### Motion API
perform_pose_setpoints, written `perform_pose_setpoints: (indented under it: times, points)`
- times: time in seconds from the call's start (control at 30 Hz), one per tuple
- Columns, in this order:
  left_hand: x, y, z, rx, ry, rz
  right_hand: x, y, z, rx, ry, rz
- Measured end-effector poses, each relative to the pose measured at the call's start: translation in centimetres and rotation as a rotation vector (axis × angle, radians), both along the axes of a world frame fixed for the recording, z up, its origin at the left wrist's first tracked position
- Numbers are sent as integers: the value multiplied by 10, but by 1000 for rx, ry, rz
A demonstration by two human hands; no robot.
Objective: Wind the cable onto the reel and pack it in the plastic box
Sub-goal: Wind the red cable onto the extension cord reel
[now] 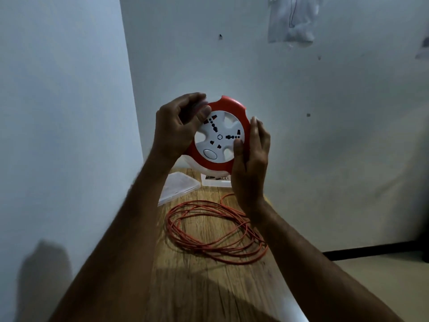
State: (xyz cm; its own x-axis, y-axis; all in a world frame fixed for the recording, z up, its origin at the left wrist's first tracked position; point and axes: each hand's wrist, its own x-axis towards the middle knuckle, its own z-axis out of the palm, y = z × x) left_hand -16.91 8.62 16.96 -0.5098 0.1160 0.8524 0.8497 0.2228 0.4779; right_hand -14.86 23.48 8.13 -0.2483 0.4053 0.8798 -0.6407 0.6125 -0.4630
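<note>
1. Holding the reel (219, 135) up in front of the wall, well above the tabletop (204, 282), the person has one hand on each side of it.
2. The reel is round, with a red rim and a white face that carries dark socket holes and a pale oval button near its lower edge; the face is turned toward the camera.
3. The left hand (176, 129) grips the reel's upper left edge, fingers curled over the rim and thumb lying on the white face.
4. The right hand (251, 159) presses against the reel's right edge with fingers nearly straight and held together, the thumb resting on the face near a socket.
5. The cable (216, 231), thin and orange-red, lies in loose overlapping loops on the wooden tabletop below the hands, not wound on the reel; one strand rises toward the right wrist and is lost behind it.
6. A clear plastic box (178, 187) sits at the far left end of the tabletop, beside the wall and just beyond the loops.
7. A small printed card (216, 180) lies near the box, partly hidden by the reel and the right hand.
</note>
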Motion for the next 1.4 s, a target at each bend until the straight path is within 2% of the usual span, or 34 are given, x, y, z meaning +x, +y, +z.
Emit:
perform_pose_setpoints:
  times: [0.2,0.4,0.5,0.57,0.73,0.9,1.07,1.17,1.27,1.33,1.4]
  points:
    - [-8,-4,-8,138,-50,-27,-6,14,10,214,-83,-27]
    - [-27,-1,-30,186,-122,-67,8,19,30,696,-144,-304]
    - [-35,1,-32,157,-124,-62,17,15,38,988,-265,-352]
    - [-40,1,-30,158,-125,-65,19,15,38,1071,-356,-402]
    - [-48,-2,-26,165,-106,-74,6,10,26,1019,-300,-442]
    - [-48,0,-27,207,-121,-97,-7,6,30,858,-193,-435]
    - [-47,5,-25,330,-119,-90,-8,-17,43,533,-169,-379]
    - [-47,10,-25,329,-68,-65,-10,-29,49,238,-190,-264]
    - [-46,14,-25,287,-43,-48,-17,-34,53,33,-247,-170]
    - [-45,17,-26,273,-56,-49,-20,-33,55,-5,-236,-160]
    - [-44,18,-25,292,-80,-65,-20,-31,57,68,-176,-160]
